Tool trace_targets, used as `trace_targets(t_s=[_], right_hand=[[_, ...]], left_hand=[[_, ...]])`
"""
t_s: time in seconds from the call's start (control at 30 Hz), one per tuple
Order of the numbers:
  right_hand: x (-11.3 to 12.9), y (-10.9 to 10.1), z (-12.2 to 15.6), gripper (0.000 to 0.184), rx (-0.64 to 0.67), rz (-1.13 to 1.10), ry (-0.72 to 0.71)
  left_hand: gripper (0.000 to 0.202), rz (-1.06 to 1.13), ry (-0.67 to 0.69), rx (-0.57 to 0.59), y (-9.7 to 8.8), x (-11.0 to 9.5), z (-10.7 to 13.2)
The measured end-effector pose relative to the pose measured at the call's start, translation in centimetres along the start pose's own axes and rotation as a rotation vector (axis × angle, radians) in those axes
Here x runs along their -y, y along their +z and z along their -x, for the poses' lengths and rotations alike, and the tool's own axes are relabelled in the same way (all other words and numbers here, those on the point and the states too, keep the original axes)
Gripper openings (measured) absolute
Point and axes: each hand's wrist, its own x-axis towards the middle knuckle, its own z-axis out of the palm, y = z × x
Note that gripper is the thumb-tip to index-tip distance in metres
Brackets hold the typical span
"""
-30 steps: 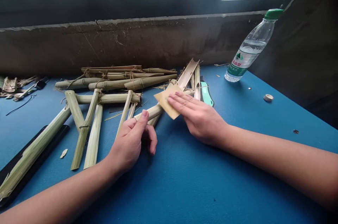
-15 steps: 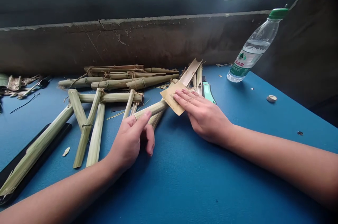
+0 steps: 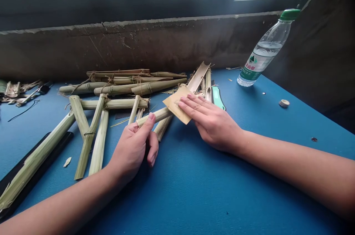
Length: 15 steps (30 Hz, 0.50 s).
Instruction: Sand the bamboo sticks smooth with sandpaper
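My left hand (image 3: 135, 142) grips the near end of a pale bamboo piece (image 3: 158, 115), thumb along its top and the lower fingers curled beneath. Across the far part of this piece lies a tan square of sandpaper (image 3: 173, 105), its printed back facing up. My right hand (image 3: 213, 118) presses the sandpaper down with fingers stretched over it. The underside of the sandpaper is hidden. Just beyond my right fingers, a split bamboo piece (image 3: 199, 76) leans among others tied with string. A mint-green cutter (image 3: 218, 97) sits behind my right hand.
Left of my hands stands a tied bamboo frame (image 3: 90, 135); bundled bamboo pieces (image 3: 116, 88) lie behind it. A long bamboo piece (image 3: 36, 159) rests over a black object at far left. A tilted-looking water bottle (image 3: 260, 55) stands at the right, near a small round bamboo offcut (image 3: 284, 103).
The sandpaper and my right hand have shifted slightly toward the left along the bamboo piece. My left hand keeps its grip. The whole view has moved a little.
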Motion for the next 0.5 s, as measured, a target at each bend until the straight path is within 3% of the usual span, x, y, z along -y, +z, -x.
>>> trace_targets(t_s=[0.13, 0.37, 0.5], right_hand=[[0.37, -0.2, 0.11, 0.068, 0.073, -0.063, -0.228], [0.26, -0.36, 0.12, 0.057, 0.057, 0.129, -0.038], [0.21, -0.2, -0.01, 0.057, 0.058, 0.013, -0.135]], left_hand=[[0.083, 0.072, -0.002, 0.013, 0.12, -0.13, -0.1], [0.078, 0.242, -0.049, -0.045, -0.13, -0.44, -0.31], [0.077, 0.249, -0.068, -0.056, -0.17, -0.4, -0.37]])
